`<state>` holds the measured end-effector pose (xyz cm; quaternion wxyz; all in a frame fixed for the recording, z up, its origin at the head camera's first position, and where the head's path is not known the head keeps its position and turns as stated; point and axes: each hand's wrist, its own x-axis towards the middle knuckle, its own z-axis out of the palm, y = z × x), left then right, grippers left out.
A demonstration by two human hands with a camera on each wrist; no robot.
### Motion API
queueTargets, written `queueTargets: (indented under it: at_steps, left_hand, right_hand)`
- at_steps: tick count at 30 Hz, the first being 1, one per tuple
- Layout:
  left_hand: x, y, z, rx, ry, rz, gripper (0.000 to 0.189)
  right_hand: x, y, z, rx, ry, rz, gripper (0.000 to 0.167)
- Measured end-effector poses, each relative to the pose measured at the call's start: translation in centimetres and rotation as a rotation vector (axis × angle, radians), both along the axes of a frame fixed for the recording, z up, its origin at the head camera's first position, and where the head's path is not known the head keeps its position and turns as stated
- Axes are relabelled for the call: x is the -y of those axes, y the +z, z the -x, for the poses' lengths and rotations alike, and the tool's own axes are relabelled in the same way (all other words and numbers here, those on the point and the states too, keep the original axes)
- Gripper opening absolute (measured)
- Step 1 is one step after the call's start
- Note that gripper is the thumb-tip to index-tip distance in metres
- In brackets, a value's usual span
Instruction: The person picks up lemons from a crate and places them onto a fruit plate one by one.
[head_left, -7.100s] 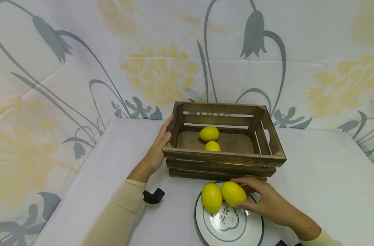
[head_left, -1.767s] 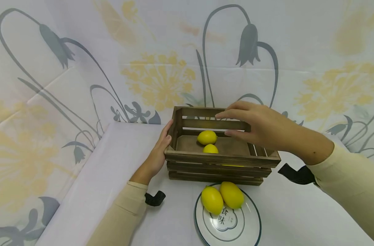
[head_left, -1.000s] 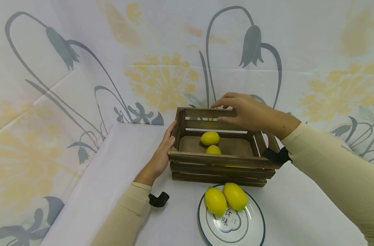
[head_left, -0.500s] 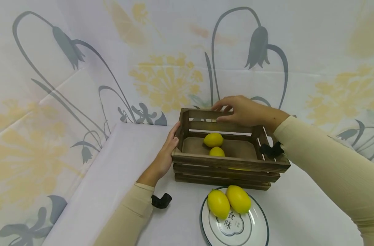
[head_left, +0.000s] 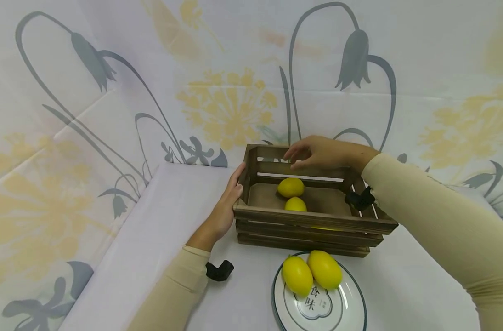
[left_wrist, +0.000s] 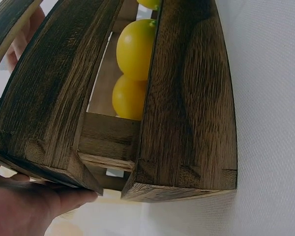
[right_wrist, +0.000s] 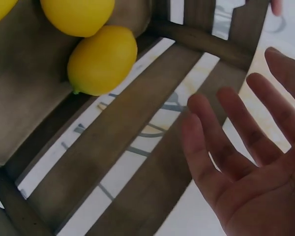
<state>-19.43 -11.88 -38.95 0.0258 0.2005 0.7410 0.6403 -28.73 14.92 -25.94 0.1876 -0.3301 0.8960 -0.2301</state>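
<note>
- Wooden crate [head_left: 313, 218]: slatted, upright on the white table [head_left: 168, 216], a patterned cloth [head_left: 226, 96] behind it.
- Left hand [head_left: 224, 207]: laid against the outside of the crate's left end, index finger stretched along it; the other fingers are partly hidden.
- Right hand [head_left: 327, 152]: over the crate's back side, fingers apart and loosely bent — whether a fingertip touches the crate, I cannot tell.
- Three lemons [head_left: 291, 188]: close together inside the crate, one mostly hidden behind its front side.
- Plate [head_left: 346, 317]: just in front of the crate, bearing a pair of lemons [head_left: 297, 276] side by side on the half nearest the crate.
</note>
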Motion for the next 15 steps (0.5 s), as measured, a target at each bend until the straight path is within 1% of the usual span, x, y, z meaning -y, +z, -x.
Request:
queueTargets:
  at_steps: [4, 6, 8, 11, 15]
  left_hand:
    - [0.0, -0.1, -0.1, -0.006, -0.002, 0.009, 0.052]
    - [0.1, -0.1, -0.2, -0.007, -0.003, 0.016, 0.052]
    - [0.1, -0.1, -0.2, -0.01, -0.003, 0.02, 0.052]
    - [0.2, 0.0, -0.2, -0.009, -0.006, 0.019, 0.052]
    - [0.3, 0.2, -0.1, -0.01, -0.004, 0.017, 0.052]
  right_hand:
    - [0.1, -0.5, 0.0, 0.044, -0.013, -0.074, 0.039]
    - [0.2, -0.7, 0.0, 0.066, -0.016, -0.092, 0.041]
    - [0.3, -1.0, 0.1, 0.091, -0.012, -0.095, 0.042]
    - [0.4, -1.4, 0.3, 0.152, -0.016, -0.09, 0.042]
    - [0.8, -2.1, 0.7, 0.253, -0.009, -0.089, 0.038]
